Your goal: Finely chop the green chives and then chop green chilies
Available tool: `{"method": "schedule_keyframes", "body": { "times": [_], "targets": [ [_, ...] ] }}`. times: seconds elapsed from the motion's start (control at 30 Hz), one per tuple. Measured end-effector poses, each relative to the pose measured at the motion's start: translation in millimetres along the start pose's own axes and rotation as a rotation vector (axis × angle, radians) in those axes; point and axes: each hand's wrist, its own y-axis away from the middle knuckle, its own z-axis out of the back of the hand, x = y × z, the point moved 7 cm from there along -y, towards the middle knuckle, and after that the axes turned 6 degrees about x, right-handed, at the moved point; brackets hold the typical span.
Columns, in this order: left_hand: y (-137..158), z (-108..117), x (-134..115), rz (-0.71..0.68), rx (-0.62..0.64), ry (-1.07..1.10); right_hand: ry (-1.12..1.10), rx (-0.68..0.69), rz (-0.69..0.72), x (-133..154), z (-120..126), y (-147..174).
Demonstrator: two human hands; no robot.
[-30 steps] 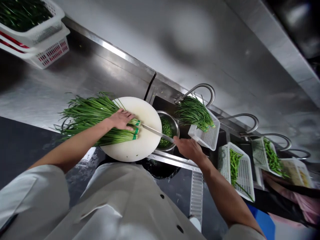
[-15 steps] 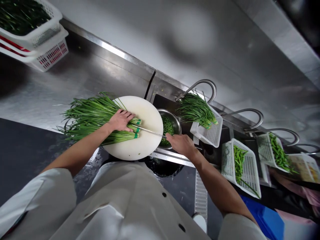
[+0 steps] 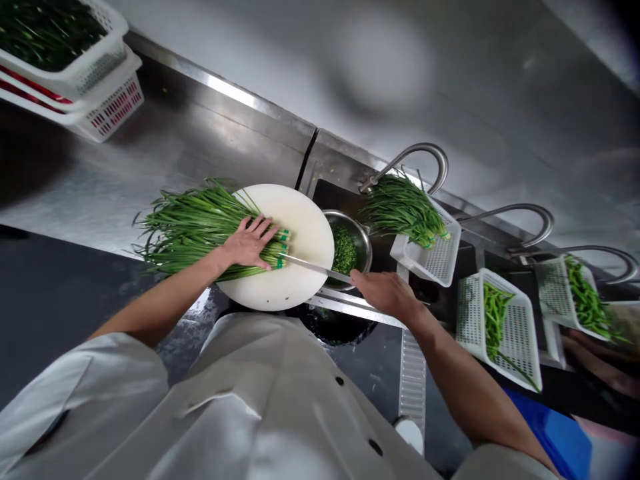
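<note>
Several bunches of garlic chives (image 3: pixel 200 227), tied with green bands near their pale ends, lie across the left part of a round white cutting board (image 3: pixel 305 227). My left hand (image 3: pixel 249 245) rests on them, palm down with its fingers spread. My right hand (image 3: pixel 383 291) is closed round the handle of a knife (image 3: pixel 317 268). Its blade points left over the board, and the tip is at the banded ends of the nearest bunch. Just right of the board, partly under the blade, a metal bowl (image 3: pixel 369 241) contains chopped greens (image 3: pixel 344 248).
A white basket (image 3: pixel 440 260) with more chives stands by a faucet (image 3: pixel 443 163) at the sinks. Farther right, white baskets (image 3: pixel 523 340) hold green peppers (image 3: pixel 495 313). Stacked baskets (image 3: pixel 117 110) occupy the counter's far left. Another person's arm (image 3: pixel 595 363) shows at the right edge.
My left hand's fingers have spread wider, and the near bunch now lies closer against the others. The knife has drawn back slightly to the right. The whole view has shifted a little.
</note>
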Motion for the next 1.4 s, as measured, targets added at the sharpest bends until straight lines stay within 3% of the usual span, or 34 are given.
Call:
{"method": "schedule_keyframes", "body": {
  "times": [0.4, 0.6, 0.73, 0.87, 1.0, 1.13, 1.2, 1.3, 1.4],
  "targets": [
    [3, -10, -4, 0.021, -0.051, -0.006, 0.027, -0.012, 0.110, 19, 12, -35],
    [3, -12, -5, 0.012, -0.074, 0.008, 0.010, 0.064, 0.013, -35, -8, -10],
    [4, -10, -5, 0.021, -0.056, 0.023, -0.137, -0.069, -0.199, -58, -21, -10],
    [5, -10, -5, 0.015, -0.044, 0.028, -0.345, -0.231, -0.353, -17, -32, -62],
    [5, -7, -4, 0.028, -0.052, 0.017, -0.483, -0.260, -0.326, 41, -37, -131],
    [15, 0, -11, 0.002, -0.111, -0.012, -0.545, -0.387, -0.347, 68, -30, -153],
    [25, 2, -19, -0.015, -0.183, -0.023, -0.622, -0.500, -0.207, 84, -20, -155],
    [41, -8, -32, -0.008, -0.234, 0.000, -0.765, -0.562, 0.153, 113, -9, -161],
    [49, -26, -41, 0.042, -0.223, 0.031, -0.835, -0.573, 0.269, 123, -5, -168]
  ]
}}
